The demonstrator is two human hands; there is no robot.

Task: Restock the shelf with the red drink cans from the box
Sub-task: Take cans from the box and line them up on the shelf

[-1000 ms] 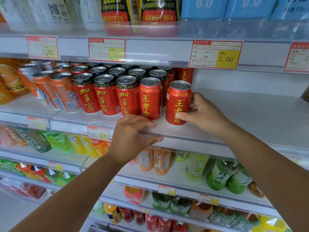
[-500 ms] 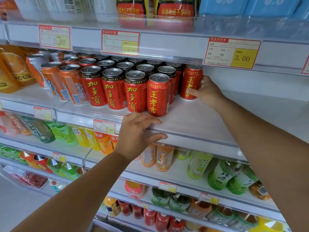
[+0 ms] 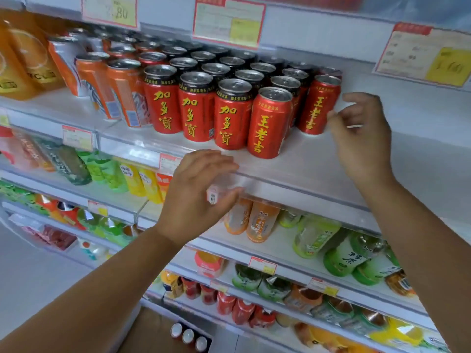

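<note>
A: What sits nearest?
B: A brown cardboard box [image 3: 150,335], low at the near edge, with three round silver can tops [image 3: 188,336] showing in it. Just beyond, green plastic bottles [image 3: 344,256] lie on a lower shelf at the right.
A: And the left hand?
B: The left hand [image 3: 198,197] rests on the front rail of the white metal shelf [image 3: 318,159]. Its fingers lie fairly straight over the lip, with the thumb below, and it has hold of nothing.
A: Where are the red drink cans?
B: The red aluminium drink cans with yellow characters [image 3: 230,115] stand upright on that shelf in packed rows, from the near edge to the back. The front red can [image 3: 269,123] stands nearest the rail, just beside its left neighbour.
A: The right hand?
B: The right hand [image 3: 362,133] hovers farther in, at the right, empty, with its fingers loosely curled and spread. Its fingertips are just beside the end red can [image 3: 318,105], which stands upright a row back. I cannot tell whether they touch it.
A: Anything farther?
B: Orange cans [image 3: 119,95] stand left of the red ones. Blurred price labels [image 3: 228,20] hang on the rail above.
</note>
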